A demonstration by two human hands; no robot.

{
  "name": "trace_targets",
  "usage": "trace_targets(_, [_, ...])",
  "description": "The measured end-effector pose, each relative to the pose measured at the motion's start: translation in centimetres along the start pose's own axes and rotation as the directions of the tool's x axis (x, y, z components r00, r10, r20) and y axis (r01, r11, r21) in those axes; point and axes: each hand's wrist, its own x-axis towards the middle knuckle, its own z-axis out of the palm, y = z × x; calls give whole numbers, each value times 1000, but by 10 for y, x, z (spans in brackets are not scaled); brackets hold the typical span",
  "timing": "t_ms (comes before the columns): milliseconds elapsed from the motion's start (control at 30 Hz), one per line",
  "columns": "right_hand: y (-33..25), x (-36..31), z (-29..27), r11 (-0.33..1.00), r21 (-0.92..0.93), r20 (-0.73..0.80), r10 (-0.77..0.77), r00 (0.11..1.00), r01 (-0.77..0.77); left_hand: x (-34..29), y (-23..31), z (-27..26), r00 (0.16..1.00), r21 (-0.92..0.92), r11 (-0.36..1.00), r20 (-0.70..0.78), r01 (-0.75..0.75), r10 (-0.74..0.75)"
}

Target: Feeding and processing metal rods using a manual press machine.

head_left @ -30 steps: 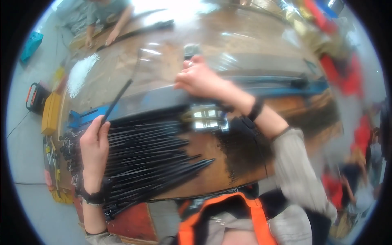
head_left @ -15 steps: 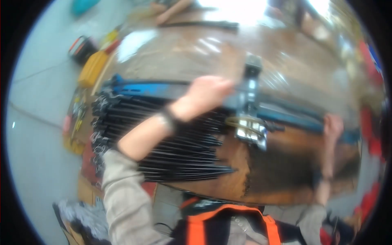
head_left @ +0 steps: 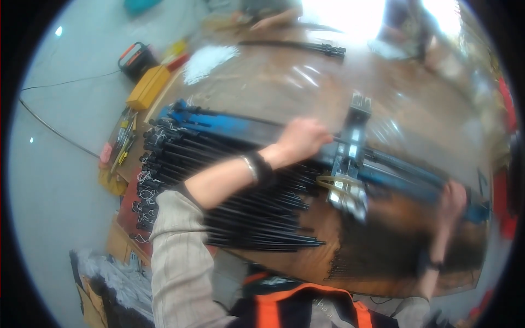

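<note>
So, left hand [head_left: 303,139] just left of metal fixture [head_left: 353,147], fingers curled, grip unclear; right hand [head_left: 453,199] near blue rail [head_left: 383,180], fingers too blurred to tell. Black rods [head_left: 262,218] fanned across table's left.

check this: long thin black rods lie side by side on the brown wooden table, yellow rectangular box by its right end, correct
Wrong end: the head view shows the yellow rectangular box by the left end of the brown wooden table. The long thin black rods do lie side by side on it.
</note>
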Motion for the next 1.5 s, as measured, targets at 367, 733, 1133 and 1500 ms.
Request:
trace_targets(367, [-123,-22,-10,963,131,-2,-238,971,236,7,1,0,973,181,978,186,100,-134])
trace_targets(733, [-172,-34,-8,922,382,76,-103,992,66,5,9,-2,974,197,972,161,127,-160])
trace_targets(1133, [-166,-23,18,684,720,270,-119,955,-118,11,-14,18,977,361,911,-4,-198,214])
trace_targets(1500, [-204,-114,-82,749,600,515,-630,582,280,-11,-11,-13,953,696,717,-189,-39,235])
